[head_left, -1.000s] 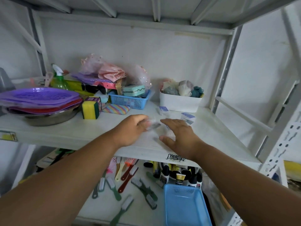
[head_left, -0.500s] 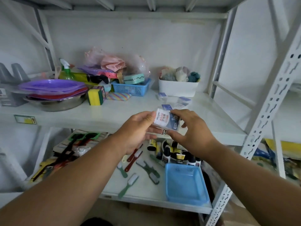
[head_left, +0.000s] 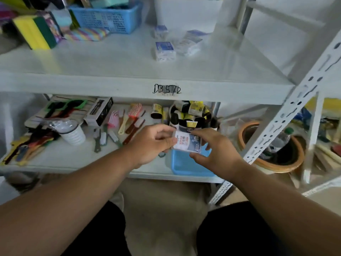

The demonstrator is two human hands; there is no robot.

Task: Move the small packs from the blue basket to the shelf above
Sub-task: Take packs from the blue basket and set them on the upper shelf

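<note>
A small white and blue pack (head_left: pixel 187 142) with red print is pinched between both hands, just above the blue basket (head_left: pixel 184 166) on the lower shelf. My left hand (head_left: pixel 153 143) grips its left edge. My right hand (head_left: pixel 214 150) holds its right side and covers much of the basket. Several small packs (head_left: pixel 165 50) lie on the upper shelf (head_left: pixel 110 60) in front of a white bin (head_left: pixel 184 13).
A blue mesh basket (head_left: pixel 110 17), a yellow-green sponge (head_left: pixel 34 31) and striped cloth sit on the upper shelf. Brushes (head_left: pixel 129 121), tubes and bottles (head_left: pixel 190 113), a plastic cup (head_left: pixel 72 132) crowd the lower shelf. A perforated white upright (head_left: pixel 287 115) stands right, an orange-rimmed basin (head_left: pixel 273 146) beyond it.
Both hands came down from the upper shelf with a pack between them and now hold it low, over the blue basket. The view has tilted downward.
</note>
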